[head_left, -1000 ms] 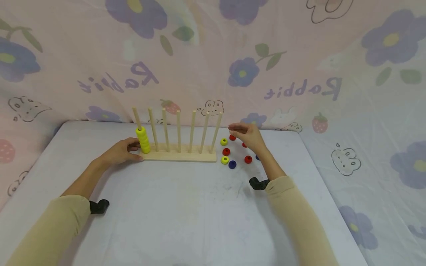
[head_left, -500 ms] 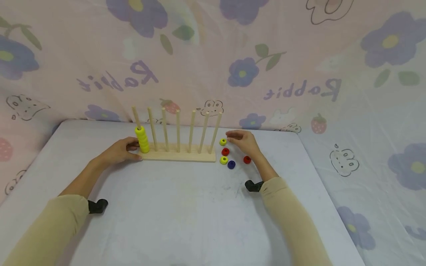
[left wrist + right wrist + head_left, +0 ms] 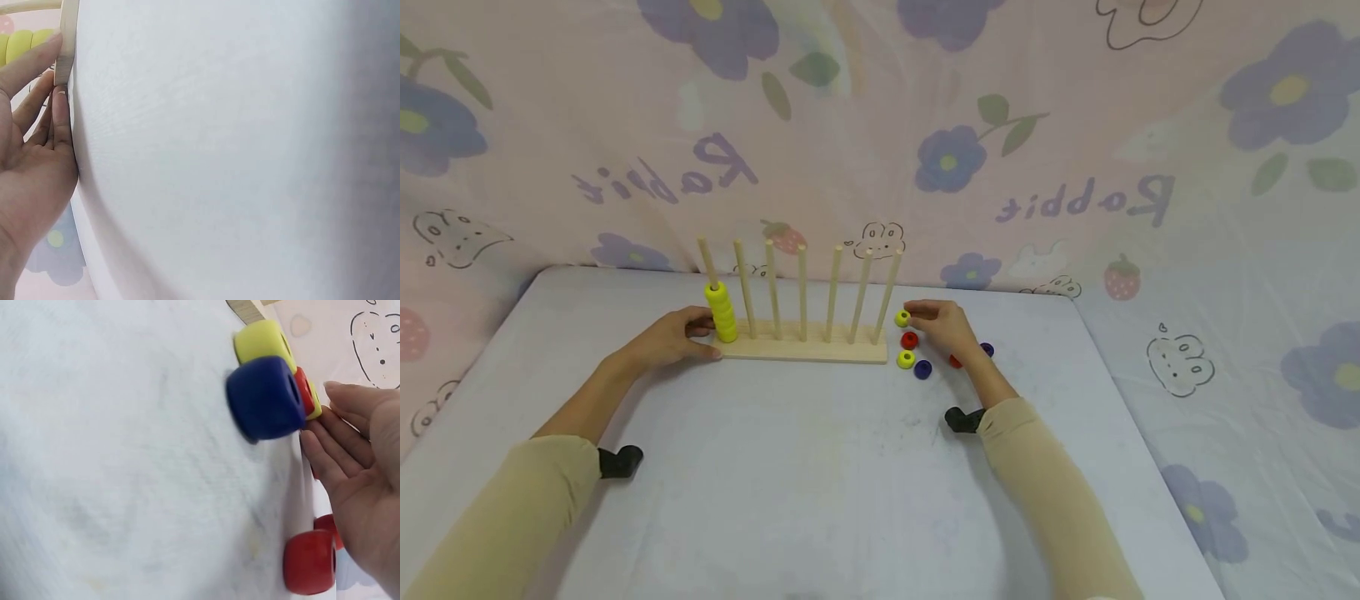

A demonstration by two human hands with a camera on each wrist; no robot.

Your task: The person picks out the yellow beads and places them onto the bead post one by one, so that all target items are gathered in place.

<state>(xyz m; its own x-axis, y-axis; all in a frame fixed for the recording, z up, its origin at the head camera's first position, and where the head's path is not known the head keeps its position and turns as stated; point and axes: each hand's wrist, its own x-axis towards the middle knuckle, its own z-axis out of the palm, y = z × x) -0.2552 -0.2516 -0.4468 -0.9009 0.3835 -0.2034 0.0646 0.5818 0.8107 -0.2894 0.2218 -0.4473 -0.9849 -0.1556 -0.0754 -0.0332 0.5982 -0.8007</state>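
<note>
A pale wooden peg rack [image 3: 805, 352] stands on the table with several upright pegs. Yellow beads [image 3: 722, 313] are stacked on its leftmost peg. My left hand [image 3: 670, 340] grips the left end of the rack's base, thumb in front; in the left wrist view its fingers [image 3: 60, 115] meet the end of the wood. At the rack's right side my right hand [image 3: 945, 327] has its fingertips at a loose yellow bead [image 3: 902, 318], fingers fairly straight and thumb apart from them. In the right wrist view that yellow bead [image 3: 315, 403] is partly hidden behind other beads.
Near the right hand lie a red bead [image 3: 909, 340], another yellow bead [image 3: 906, 359] and a blue bead [image 3: 922, 369]. A red bead [image 3: 955, 361] and a blue bead [image 3: 987, 350] are beside the right wrist. A patterned cloth [image 3: 850, 125] rises behind the table.
My right hand has moved left and slightly nearer, from above the red beads to the far yellow bead. The left hand stays at the rack's end.
</note>
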